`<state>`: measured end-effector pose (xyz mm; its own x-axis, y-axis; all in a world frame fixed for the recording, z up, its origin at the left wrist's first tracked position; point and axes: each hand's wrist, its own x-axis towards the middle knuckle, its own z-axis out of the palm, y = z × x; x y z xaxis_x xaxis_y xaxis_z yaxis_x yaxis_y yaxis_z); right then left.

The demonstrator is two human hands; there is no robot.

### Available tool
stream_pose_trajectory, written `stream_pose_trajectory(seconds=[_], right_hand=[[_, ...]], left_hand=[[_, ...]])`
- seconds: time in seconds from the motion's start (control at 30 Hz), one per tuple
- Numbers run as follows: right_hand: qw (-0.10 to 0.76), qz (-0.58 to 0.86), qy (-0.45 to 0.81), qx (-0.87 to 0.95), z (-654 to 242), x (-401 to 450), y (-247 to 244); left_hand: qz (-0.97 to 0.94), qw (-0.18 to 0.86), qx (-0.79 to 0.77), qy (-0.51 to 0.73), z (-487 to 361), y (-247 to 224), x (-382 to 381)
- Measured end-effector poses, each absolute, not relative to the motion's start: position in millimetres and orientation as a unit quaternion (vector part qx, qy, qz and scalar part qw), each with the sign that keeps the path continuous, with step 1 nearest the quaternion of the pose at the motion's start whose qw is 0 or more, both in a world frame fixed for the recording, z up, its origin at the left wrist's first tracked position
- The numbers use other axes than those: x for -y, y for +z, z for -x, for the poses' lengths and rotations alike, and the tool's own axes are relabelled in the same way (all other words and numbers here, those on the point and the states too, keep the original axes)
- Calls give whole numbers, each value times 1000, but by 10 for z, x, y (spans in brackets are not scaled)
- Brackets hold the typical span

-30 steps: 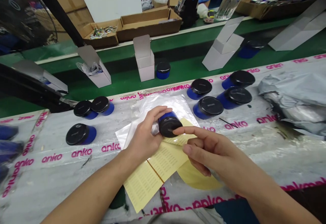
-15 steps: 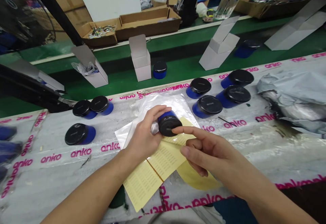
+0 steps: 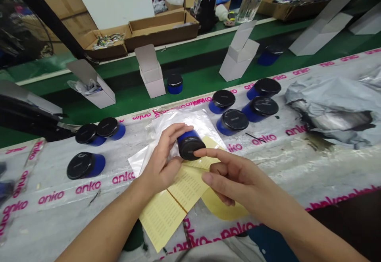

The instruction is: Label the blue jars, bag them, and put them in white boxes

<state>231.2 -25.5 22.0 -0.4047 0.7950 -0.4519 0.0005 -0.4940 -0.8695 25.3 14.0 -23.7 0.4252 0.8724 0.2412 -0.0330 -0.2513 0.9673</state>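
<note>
Head view: the jar is held by the left hand, fingers curled, best kept steady; its lid is touched by the right hand, forefinger out, thumb apart.

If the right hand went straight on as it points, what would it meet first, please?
Probably the black end of the held blue jar; the fingertip may be touching it, but depth is unclear.

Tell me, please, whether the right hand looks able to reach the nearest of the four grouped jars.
Probably yes: nothing upright stands between the right hand and that black-lidded jar.
</note>
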Motion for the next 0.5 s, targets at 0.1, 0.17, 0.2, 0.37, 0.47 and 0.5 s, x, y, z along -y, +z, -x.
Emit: stream_pose_trajectory(seconds=[0.1,0.17,0.2,0.37,0.47,0.5], right_hand=[[276,467,723,429,-2316,268,217],[279,464,722,431,-2321,279,213],[280,464,720,433,-2324,286,210],[282,470,709,443,-2328,301,195],[278,475,713,435,-2317,306,200],[278,477,713,432,-2314,313,206]], left_hand=[[-661,514,-333,434,-272,-218,-131],[-656,502,-356,437,-299,-210,-123],[-654,498,-363,439,-311,-208,-120],[-660,489,-369,436,-343,-208,-118],[-669,478,-367,436,-351,-208,-120],[-670,476,-365,437,-354,-208,-120]])
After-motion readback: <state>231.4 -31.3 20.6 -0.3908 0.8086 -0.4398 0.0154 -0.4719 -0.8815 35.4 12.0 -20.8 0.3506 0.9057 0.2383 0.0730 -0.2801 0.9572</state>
